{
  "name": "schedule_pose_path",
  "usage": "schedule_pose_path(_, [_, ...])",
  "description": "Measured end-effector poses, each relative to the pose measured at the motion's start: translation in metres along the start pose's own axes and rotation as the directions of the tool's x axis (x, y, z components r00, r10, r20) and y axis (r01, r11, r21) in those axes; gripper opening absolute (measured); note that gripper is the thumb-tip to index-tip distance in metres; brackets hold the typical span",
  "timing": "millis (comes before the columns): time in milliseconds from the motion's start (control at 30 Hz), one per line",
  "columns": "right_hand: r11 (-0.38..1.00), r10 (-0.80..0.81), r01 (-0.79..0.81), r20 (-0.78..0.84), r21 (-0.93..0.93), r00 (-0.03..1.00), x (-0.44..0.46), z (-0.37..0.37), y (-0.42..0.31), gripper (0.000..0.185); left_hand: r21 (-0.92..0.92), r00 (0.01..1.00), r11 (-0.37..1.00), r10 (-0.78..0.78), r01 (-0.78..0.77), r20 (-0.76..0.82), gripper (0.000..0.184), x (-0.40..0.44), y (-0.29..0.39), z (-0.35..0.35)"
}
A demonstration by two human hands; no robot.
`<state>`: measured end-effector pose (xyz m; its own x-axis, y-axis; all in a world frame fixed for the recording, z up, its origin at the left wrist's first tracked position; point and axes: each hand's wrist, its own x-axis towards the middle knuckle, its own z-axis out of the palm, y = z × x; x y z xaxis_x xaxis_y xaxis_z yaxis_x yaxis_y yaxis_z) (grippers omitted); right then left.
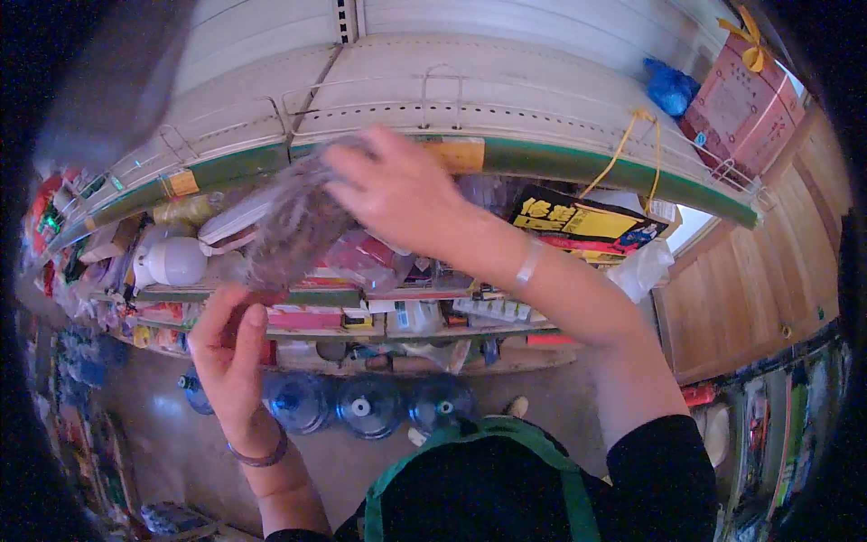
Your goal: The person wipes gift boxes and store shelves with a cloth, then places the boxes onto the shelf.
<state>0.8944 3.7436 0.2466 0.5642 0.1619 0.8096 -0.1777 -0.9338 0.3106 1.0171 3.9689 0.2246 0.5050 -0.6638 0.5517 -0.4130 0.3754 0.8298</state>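
My right hand (pixel 393 190) is closed on the upper end of a blurred, greyish-brown bundle (pixel 302 221) that looks wrapped in clear plastic. The bundle slants down to the left, in front of the shelf's green front edge (pixel 578 169). My left hand (pixel 230 348) is just below its lower end, palm turned up, with thumb and fingers apart. Whether the left fingertips touch the bundle cannot be made out. Behind the bundle, a white rounded object (pixel 176 262) and other packed goods lie on the shelf below.
On the upper shelf (pixel 533 86) are a pink box (pixel 745 99) and a blue bag (pixel 671 88) at the right. A yellow-black package (pixel 587 219) hangs below its edge. Large blue water bottles (pixel 368 406) stand on the floor. A wooden door (pixel 759 271) is at the right.
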Motion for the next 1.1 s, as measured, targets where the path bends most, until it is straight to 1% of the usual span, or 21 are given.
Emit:
schedule_pose_path(33, [0.994, -0.060, 0.062, 0.020, -0.090, 0.998, -0.006, -0.025, 0.010, 0.018, -0.012, 0.999, 0.999, -0.040, 0.040, 0.028, 0.025, 0.000, -0.002, 0.000])
schedule_pose_path(67, [0.988, -0.031, 0.036, 0.031, -0.153, 0.999, -0.014, -0.043, 0.020, 0.018, -0.023, 0.994, 0.996, -0.089, 0.090, 0.058, 0.024, -0.003, -0.005, 0.000])
schedule_pose_path(133, [0.958, 0.021, -0.006, 0.052, -0.288, 0.998, -0.034, -0.072, 0.038, 0.017, 0.009, 0.979, 0.979, -0.202, 0.202, 0.007, 0.025, -0.004, -0.001, 0.002])
schedule_pose_path(200, [0.927, 0.075, -0.043, 0.071, -0.373, 0.995, -0.045, -0.102, 0.045, 0.023, 0.029, 0.947, 0.946, -0.321, 0.322, -0.019, 0.025, -0.009, -0.006, -0.007])
schedule_pose_path(233, [0.916, 0.122, -0.079, 0.084, -0.393, 0.989, -0.048, -0.114, 0.045, 0.024, 0.053, 0.960, 0.959, -0.278, 0.277, 0.017, 0.025, -0.011, -0.013, -0.011])
schedule_pose_path(267, [0.884, 0.166, -0.106, 0.093, -0.455, 0.982, -0.050, -0.123, 0.044, 0.023, 0.009, 0.971, 0.972, -0.236, 0.236, 0.026, 0.024, -0.012, -0.017, -0.008])
schedule_pose_path(333, [0.858, 0.214, -0.138, 0.101, -0.495, 0.972, -0.053, -0.140, 0.047, 0.024, 0.021, 0.972, 0.974, -0.226, 0.225, 0.056, 0.024, -0.017, -0.021, -0.006])
schedule_pose_path(433, [0.802, 0.286, -0.186, 0.092, -0.568, 0.954, -0.055, -0.166, 0.047, 0.024, -0.070, 0.968, 0.967, -0.241, 0.246, 0.075, 0.023, -0.027, -0.024, -0.001])
schedule_pose_path(500, [0.764, 0.296, -0.207, 0.046, -0.611, 0.954, -0.057, -0.179, 0.047, 0.018, -0.049, 0.952, 0.952, -0.298, 0.302, 0.070, 0.023, -0.036, -0.024, 0.003])
schedule_pose_path(600, [0.824, 0.233, -0.221, -0.043, -0.521, 0.972, -0.060, -0.196, 0.035, 0.012, -0.029, 0.945, 0.948, -0.314, 0.318, 0.087, 0.025, -0.052, -0.025, 0.019])
schedule_pose_path(633, [0.890, 0.199, -0.214, -0.080, -0.403, 0.977, -0.064, -0.197, 0.034, 0.011, -0.051, 0.941, 0.942, -0.325, 0.331, 0.090, 0.025, -0.062, -0.028, 0.030])
schedule_pose_path(700, [0.978, 0.192, -0.197, -0.080, -0.062, 0.978, -0.080, -0.188, 0.016, 0.010, -0.077, 0.938, 0.939, -0.325, 0.335, 0.123, 0.029, -0.079, -0.025, 0.059])
schedule_pose_path(733, [0.963, 0.229, -0.232, 0.037, 0.138, 0.973, -0.088, -0.182, 0.004, 0.011, -0.166, 0.897, 0.890, -0.388, 0.424, 0.211, 0.042, -0.091, -0.022, 0.075])
schedule_pose_path(800, [0.859, 0.101, -0.195, 0.216, 0.473, 0.971, -0.107, -0.164, -0.022, 0.023, -0.541, 0.916, 0.740, -0.334, 0.400, 0.220, 0.061, -0.117, -0.027, 0.126])
schedule_pose_path(833, [0.788, -0.012, -0.151, 0.260, 0.597, 0.966, -0.123, -0.148, -0.034, 0.029, -0.713, 0.872, 0.525, -0.410, 0.464, 0.266, 0.067, -0.128, -0.021, 0.147])
schedule_pose_path(867, [0.683, -0.150, -0.107, 0.282, 0.723, 0.947, -0.139, -0.137, -0.046, 0.036, -0.844, 0.833, 0.274, -0.462, 0.461, 0.305, 0.073, -0.141, -0.016, 0.166])
schedule_pose_path(900, [0.649, -0.204, -0.114, 0.317, 0.752, 0.926, -0.149, -0.136, -0.053, 0.034, -0.882, 0.784, 0.163, -0.549, 0.442, 0.291, 0.084, -0.157, -0.016, 0.184])
schedule_pose_path(933, [0.615, -0.265, -0.120, 0.348, 0.779, 0.899, -0.159, -0.135, -0.061, 0.033, -0.849, 0.700, 0.200, -0.671, 0.489, 0.245, 0.077, -0.178, -0.019, 0.194])
schedule_pose_path(1000, [0.535, -0.401, -0.102, 0.358, 0.839, 0.843, -0.191, -0.137, -0.074, 0.034, -0.927, 0.703, -0.010, -0.649, 0.374, 0.290, 0.062, -0.216, -0.032, 0.216])
schedule_pose_path(1067, [0.481, -0.485, -0.079, 0.340, 0.873, 0.806, -0.230, -0.130, -0.069, 0.039, -0.967, 0.572, 0.045, -0.813, 0.249, 0.109, 0.058, -0.240, -0.020, 0.249])
schedule_pose_path(1100, [0.395, -0.510, -0.123, 0.328, 0.911, 0.795, -0.251, -0.125, -0.072, 0.040, -0.991, 0.615, 0.030, -0.786, 0.128, 0.056, 0.057, -0.265, -0.040, 0.270])
